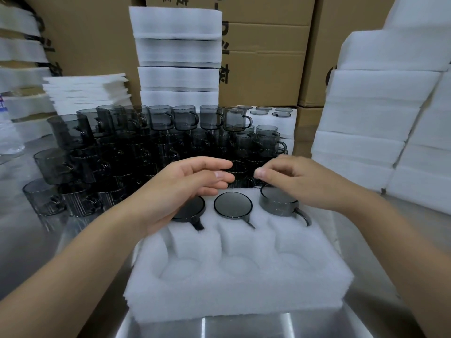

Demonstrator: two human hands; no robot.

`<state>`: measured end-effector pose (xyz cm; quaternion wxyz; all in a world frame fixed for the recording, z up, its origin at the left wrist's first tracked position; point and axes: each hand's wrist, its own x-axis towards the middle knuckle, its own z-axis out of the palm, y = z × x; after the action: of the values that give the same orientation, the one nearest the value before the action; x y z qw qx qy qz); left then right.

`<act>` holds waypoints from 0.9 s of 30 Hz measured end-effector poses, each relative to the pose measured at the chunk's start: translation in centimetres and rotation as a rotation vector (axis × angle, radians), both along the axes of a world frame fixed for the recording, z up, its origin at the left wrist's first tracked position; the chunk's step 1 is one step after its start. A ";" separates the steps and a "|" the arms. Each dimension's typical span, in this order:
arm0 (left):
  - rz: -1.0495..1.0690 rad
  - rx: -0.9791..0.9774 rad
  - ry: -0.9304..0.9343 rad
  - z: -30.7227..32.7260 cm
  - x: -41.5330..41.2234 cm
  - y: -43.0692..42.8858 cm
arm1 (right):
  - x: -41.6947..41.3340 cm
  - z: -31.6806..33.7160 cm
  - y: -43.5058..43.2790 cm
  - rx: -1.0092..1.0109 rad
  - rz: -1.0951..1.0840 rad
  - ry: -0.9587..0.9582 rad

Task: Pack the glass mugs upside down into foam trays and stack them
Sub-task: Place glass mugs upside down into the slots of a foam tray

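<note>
Three upside-down glass mugs (233,205) in far row of foam tray (239,289), leftmost half hidden under left hand (180,191). Right hand (300,184) above rightmost. Fingers (214,164) of both relaxed, holding nothing.

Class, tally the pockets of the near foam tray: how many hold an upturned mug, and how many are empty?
Pockets holding an upturned mug: 3
Empty pockets: 3
Total: 6 pockets in the foam tray
</note>
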<state>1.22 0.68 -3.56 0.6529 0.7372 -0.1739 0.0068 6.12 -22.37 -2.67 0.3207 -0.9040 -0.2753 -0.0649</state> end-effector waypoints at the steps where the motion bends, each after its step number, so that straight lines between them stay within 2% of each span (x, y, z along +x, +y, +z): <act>1: -0.005 -0.002 0.000 0.0 0.0 0.0 | -0.1 -0.2 0.2 -0.030 0.003 0.004; 8: 0.006 0.002 0.004 0.0 0.0 -0.1 | 0.0 -1.2 0.6 -0.251 0.010 0.161; 18: 0.001 0.038 0.002 0.1 -0.1 0.0 | 0.3 -1.3 0.8 -0.262 0.003 0.156; 24: -0.012 0.177 -0.055 0.0 -0.3 -0.5 | 0.3 -1.0 0.6 -0.275 0.023 0.158; 27: -0.013 0.248 -0.087 0.0 -0.5 -0.6 | 0.5 -0.2 1.0 -0.317 0.011 0.097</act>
<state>0.69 0.09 -3.54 0.5485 0.8102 -0.2063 0.0133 6.58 -21.33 -2.84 0.1873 -0.9438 -0.2712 0.0248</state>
